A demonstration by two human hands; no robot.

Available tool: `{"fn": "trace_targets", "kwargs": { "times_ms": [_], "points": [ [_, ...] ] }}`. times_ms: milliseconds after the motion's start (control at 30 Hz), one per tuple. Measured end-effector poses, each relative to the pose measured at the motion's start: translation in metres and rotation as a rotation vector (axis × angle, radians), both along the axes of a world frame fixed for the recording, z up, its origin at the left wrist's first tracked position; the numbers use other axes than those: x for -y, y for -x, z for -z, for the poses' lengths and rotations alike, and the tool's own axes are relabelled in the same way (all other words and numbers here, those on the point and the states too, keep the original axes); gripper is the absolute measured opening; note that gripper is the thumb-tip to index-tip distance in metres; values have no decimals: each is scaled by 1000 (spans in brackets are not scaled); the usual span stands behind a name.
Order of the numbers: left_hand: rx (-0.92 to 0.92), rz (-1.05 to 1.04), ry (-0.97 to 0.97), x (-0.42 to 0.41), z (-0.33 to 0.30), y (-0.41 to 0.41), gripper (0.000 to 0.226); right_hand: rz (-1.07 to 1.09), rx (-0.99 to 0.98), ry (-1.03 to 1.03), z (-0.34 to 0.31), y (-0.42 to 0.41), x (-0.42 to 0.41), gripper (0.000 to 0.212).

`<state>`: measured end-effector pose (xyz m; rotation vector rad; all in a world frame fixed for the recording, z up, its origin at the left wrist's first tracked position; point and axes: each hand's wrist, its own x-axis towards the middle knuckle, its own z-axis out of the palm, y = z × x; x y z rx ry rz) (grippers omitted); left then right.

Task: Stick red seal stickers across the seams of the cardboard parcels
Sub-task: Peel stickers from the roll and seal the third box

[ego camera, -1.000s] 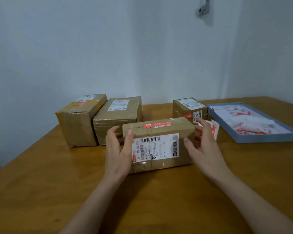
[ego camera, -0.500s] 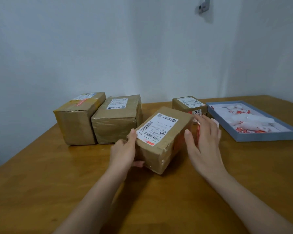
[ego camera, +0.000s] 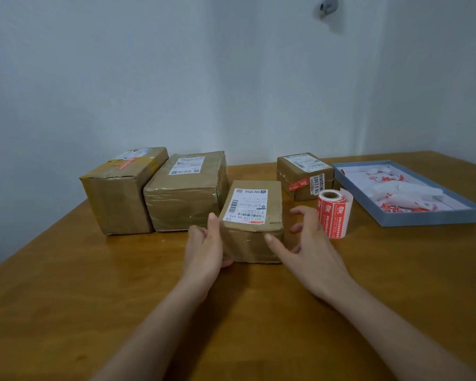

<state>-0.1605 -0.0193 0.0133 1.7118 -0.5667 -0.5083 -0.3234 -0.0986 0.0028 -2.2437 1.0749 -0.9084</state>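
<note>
Since a moment ago the near parcel [ego camera: 252,224] has come down flat on the worktop [ego camera: 66,284], label up, end facing the person. Left hand [ego camera: 204,250] grips its left side, thumb on the top edge. Right hand [ego camera: 304,243] hovers beside it, fingers [ego camera: 300,211] loosely spread, thumb touching the front. Sticker roll [ego camera: 334,213] stands just right.

Item: person, seen from the head view as two forearms and two hands only.

Left hand [ego camera: 205,247]: bare, ungloved; no ring, watch or band visible on the side shown. Thumbnail short and unpainted.

Right hand [ego camera: 308,251]: bare, ungloved; no ring visible on the fingers that show. Nails short, plain.

Forearms: both bare from wrist to the lower frame edge; no sleeve, cuff or wrist strap in view. Clothing above that lies outside the frame.
</note>
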Motion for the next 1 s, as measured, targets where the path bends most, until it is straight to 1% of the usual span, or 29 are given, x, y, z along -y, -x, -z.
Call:
{"fn": "trace_targets", "kwargs": {
  "times_ms": [133,267,333,433,467,500,567,700,867,933,1000],
  "points": [
    [68,101,27,9,5,3,31,-36,37,-10,6,-9,20,50],
    [189,123,-22,24,13,2,24,-42,62,-105,9,-17,41,54],
    [305,97,-58,34,20,-2,22,-5,80,-182,12,-22,50,64],
    [441,87,-73,46,26,-6,20,19,62,-251,11,-30,60,97],
    [496,100,-92,49,26,-7,19,26,62,-259,11,-34,64,103],
    [558,114,-120,52,26,-7,18,27,59,-251,11,-38,67,103],
    [648,120,-171,59,26,-8,19,19,30,-212,11,-44,72,91],
    [705,73,-233,73,28,-11,30,-19,74,-222,12,-52,88,72],
    [759,45,-291,91,27,-14,33,-19,96,-189,15,-62,106,61],
    [787,50,-312,95,27,-15,35,9,126,-183,18,-66,111,60],
    [821,49,-328,96,27,-15,35,34,113,-161,21,-68,114,59]
  ]
}}
